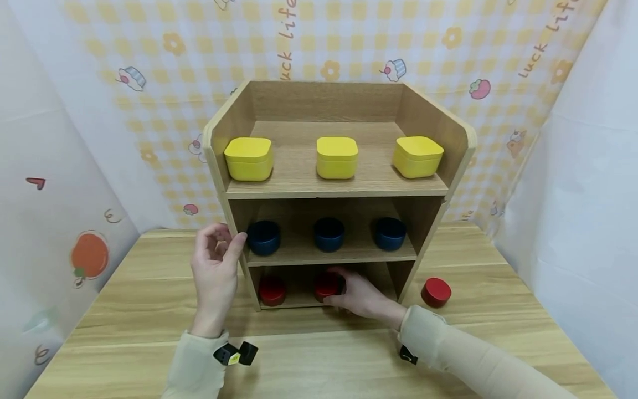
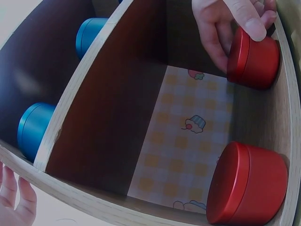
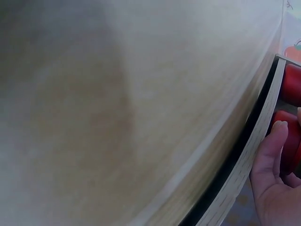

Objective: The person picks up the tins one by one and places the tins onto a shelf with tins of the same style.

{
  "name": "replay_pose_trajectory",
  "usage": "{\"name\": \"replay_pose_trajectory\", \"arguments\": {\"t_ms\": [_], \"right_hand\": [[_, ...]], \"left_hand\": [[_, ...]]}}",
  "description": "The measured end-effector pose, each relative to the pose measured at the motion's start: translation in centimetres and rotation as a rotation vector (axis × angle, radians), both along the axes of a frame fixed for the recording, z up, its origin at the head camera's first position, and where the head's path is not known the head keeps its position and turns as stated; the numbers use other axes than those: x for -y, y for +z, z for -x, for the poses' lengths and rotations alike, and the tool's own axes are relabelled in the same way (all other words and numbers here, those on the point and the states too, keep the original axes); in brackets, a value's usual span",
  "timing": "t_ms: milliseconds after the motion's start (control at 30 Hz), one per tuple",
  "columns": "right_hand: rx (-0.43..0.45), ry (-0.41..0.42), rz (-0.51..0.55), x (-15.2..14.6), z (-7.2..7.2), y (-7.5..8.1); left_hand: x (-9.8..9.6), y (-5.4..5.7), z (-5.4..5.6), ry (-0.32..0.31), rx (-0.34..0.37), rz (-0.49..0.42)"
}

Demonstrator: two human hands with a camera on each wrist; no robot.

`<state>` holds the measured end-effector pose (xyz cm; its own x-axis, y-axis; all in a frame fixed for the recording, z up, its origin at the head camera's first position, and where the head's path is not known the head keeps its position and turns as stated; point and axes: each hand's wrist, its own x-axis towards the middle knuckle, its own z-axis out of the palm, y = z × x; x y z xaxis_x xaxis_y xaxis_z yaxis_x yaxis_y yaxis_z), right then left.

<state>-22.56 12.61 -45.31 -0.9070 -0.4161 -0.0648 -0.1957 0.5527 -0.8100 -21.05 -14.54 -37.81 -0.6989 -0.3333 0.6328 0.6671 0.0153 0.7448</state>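
Observation:
On the bottom shelf of the wooden rack (image 1: 324,194), my right hand (image 1: 360,295) grips the middle round red tin (image 1: 326,286). In the left wrist view its thumb lies on top of that tin (image 2: 256,61), which sits on the shelf board. A second red tin (image 1: 272,291) stands to the left on the same board, and a third red tin (image 1: 436,292) is on the table right of the rack. My left hand (image 1: 217,266) is at the rack's left side panel, fingers loosely bent against its outside and thumb at the front edge. It holds no tin.
Three round blue tins (image 1: 329,234) stand in a row on the middle shelf. Three square yellow boxes (image 1: 337,158) line the top shelf. The rack stands on a wood-grain table (image 1: 124,310) before a checked, patterned backdrop (image 1: 339,41).

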Motion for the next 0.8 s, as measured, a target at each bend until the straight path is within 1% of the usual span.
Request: {"name": "replay_pose_trajectory", "arguments": {"t_ms": [133, 300, 400, 533, 667, 800], "right_hand": [[-0.022, 0.001, -0.024, 0.2, 0.0, 0.1], [-0.026, 0.001, -0.058, 0.0, -0.2, 0.3], [-0.033, 0.009, -0.059, -0.3, -0.5, 0.6], [-0.053, -0.004, -0.072, -0.9, -0.7, 0.9], [-0.085, -0.011, -0.084, -1.6, -0.9, 1.3], [-0.136, 0.012, -0.099, -2.4, -1.3, 1.6]], "left_hand": [[0.2, -0.1, 0.0, 0.008, -0.006, 0.003], [0.2, -0.1, 0.0, -0.011, -0.019, -0.006], [0.2, 0.0, 0.0, -0.015, -0.023, -0.012], [0.2, 0.1, -0.1, 0.001, -0.018, 0.000], [0.1, 0.1, 0.0, -0.002, -0.019, 0.005], [0.0, 0.0, 0.1, -0.005, -0.015, 0.003]]}}
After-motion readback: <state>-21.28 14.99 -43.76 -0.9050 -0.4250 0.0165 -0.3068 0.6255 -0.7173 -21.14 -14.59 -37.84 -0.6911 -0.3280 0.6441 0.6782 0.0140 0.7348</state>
